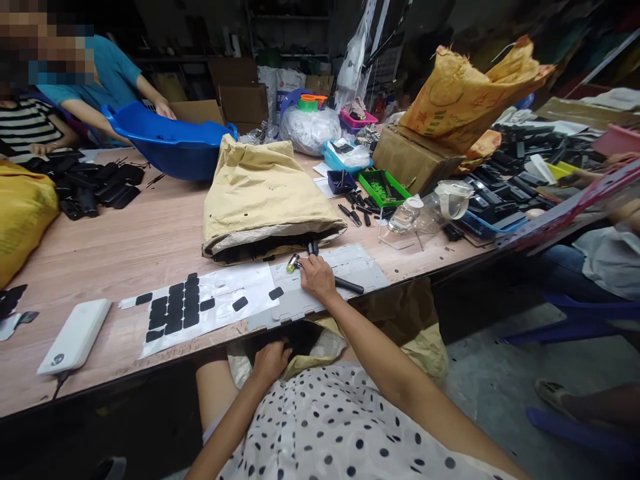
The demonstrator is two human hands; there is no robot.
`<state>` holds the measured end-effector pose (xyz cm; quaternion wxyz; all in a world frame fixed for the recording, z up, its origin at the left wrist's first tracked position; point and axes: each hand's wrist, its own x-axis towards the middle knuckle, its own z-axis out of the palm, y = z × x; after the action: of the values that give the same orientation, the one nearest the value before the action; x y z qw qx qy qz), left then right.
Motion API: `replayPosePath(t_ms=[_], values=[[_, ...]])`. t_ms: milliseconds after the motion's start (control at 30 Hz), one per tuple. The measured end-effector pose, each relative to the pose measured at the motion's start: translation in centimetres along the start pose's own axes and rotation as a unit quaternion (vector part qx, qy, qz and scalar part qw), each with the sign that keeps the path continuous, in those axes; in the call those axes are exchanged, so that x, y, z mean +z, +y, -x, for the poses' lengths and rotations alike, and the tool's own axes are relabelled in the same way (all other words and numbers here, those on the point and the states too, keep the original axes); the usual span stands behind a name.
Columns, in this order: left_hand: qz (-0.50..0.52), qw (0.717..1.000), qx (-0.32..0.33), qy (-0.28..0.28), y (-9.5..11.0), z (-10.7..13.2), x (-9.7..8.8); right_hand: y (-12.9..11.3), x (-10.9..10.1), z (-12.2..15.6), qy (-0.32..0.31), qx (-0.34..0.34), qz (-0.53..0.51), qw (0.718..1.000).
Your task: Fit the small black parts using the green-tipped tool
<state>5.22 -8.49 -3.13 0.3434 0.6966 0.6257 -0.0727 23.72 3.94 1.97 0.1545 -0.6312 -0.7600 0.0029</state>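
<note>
My right hand [318,276] is closed over the shaft of a small hammer on the grey board [350,261]. The hammer's yellow-tipped metal head [293,263] shows left of my fingers, and its black handle [349,285] sticks out to the right. Just beyond my fingertips, a black plastic piece [313,248] lies at the mouth of a tan sack [265,193]. Down at my lap, my left hand [271,361] has curled fingers beside the opening of another sack [325,343]; what they hold is hidden. Black rounded pads [175,307] stick in rows on a white sheet [215,287].
A white power bank [75,337] with a cable lies left. Beyond are a blue basin [170,143], black parts [100,183], a green tray [384,188] and a clear bottle [404,215]. A co-worker in blue [115,73] reaches into the basin. The table's front edge crosses before me.
</note>
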Motion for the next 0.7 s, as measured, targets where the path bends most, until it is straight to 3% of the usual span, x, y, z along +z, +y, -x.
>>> replayPosePath(t_ms=[100, 167, 233, 267, 333, 400, 467, 600, 700], values=[[0.014, 0.997, 0.061, -0.045, 0.8, 0.5, -1.1, 0.0, 0.0, 0.0, 0.002, -0.002, 0.004, 1.000], [0.074, 0.988, 0.126, -0.052, 1.7, 0.8, -2.8, -0.1, 0.0, 0.1, 0.002, 0.000, 0.004, 1.000], [0.157, 0.973, 0.171, 0.006, 2.6, 0.2, -5.3, -0.1, 0.0, 0.1, 0.002, 0.004, 0.002, 1.000], [0.195, 0.963, 0.173, 0.068, 3.0, -0.5, -6.8, -0.2, 0.0, 0.1, 0.001, 0.006, 0.000, 1.000], [0.255, 0.933, 0.118, 0.225, 3.4, -2.6, -10.1, -0.2, -0.1, 0.1, 0.000, 0.007, -0.002, 1.000], [0.284, 0.890, 0.022, 0.357, 3.3, -5.2, -13.3, -0.3, -0.1, 0.1, -0.001, 0.004, -0.002, 1.000], [0.282, 0.856, -0.071, 0.428, 3.0, -7.8, -15.9, -0.3, 0.0, 0.1, 0.001, 0.002, -0.002, 1.000], [0.269, 0.847, -0.206, 0.410, 2.2, -11.1, -18.1, -0.4, 0.3, 0.0, 0.004, 0.006, -0.003, 1.000], [0.277, 0.852, -0.223, 0.384, 1.5, -12.0, -18.0, -0.4, 0.3, 0.0, 0.004, 0.006, -0.004, 1.000]])
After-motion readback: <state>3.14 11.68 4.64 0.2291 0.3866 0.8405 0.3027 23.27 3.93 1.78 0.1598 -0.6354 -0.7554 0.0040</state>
